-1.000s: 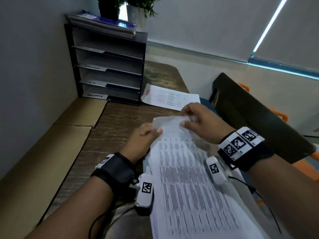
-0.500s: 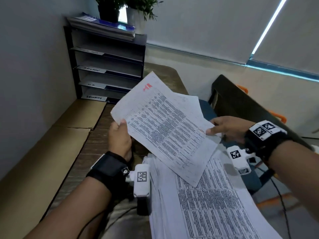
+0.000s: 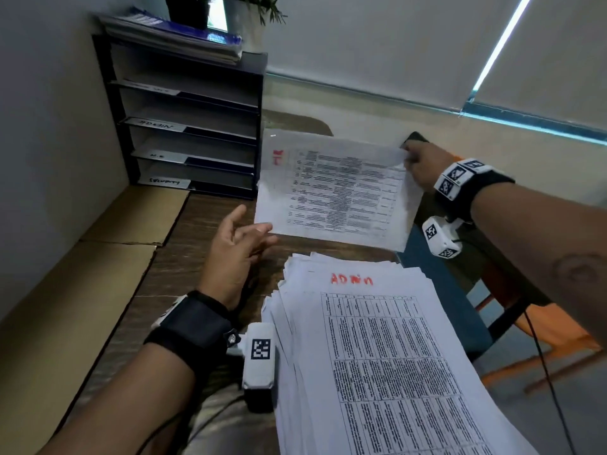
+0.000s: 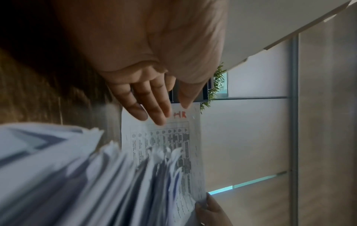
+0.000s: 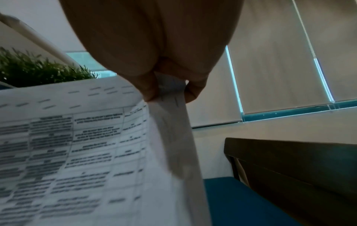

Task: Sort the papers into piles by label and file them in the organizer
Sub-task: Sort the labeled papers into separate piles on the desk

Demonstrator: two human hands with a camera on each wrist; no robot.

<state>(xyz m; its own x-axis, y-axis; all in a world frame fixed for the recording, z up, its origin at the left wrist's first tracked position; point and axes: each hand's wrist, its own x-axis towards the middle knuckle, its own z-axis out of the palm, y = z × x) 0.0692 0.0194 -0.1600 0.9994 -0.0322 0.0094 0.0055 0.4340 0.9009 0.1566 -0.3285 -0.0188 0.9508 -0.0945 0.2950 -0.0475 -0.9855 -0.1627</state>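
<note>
My right hand [image 3: 414, 159] pinches the far right corner of a printed sheet marked HR in red [image 3: 331, 192], held above the wooden desk [image 3: 184, 251] to the right of the black organizer [image 3: 187, 126]. The right wrist view shows thumb and finger clamped on the HR sheet [image 5: 108, 145]. My left hand [image 3: 243, 238] hovers open by the sheet's near left corner with fingers straight; in the left wrist view its fingertips [image 4: 158, 117] lie beside the HR mark. A thick stack of papers [image 3: 377, 356] with ADMIN in red on top lies in front of me.
The organizer has several labelled shelves, among them ADMIN [image 3: 154, 123]. Booklets [image 3: 174, 37] and potted plants [image 3: 253, 18] sit on its top. Cardboard [image 3: 98, 257] lines the desk's left side. A dark chair with a blue seat [image 3: 440, 290] stands at the right.
The HR sheet went from my left hand's grip near the stack to the far right of the desk, carried by my right hand. My left hand let go and opened.
</note>
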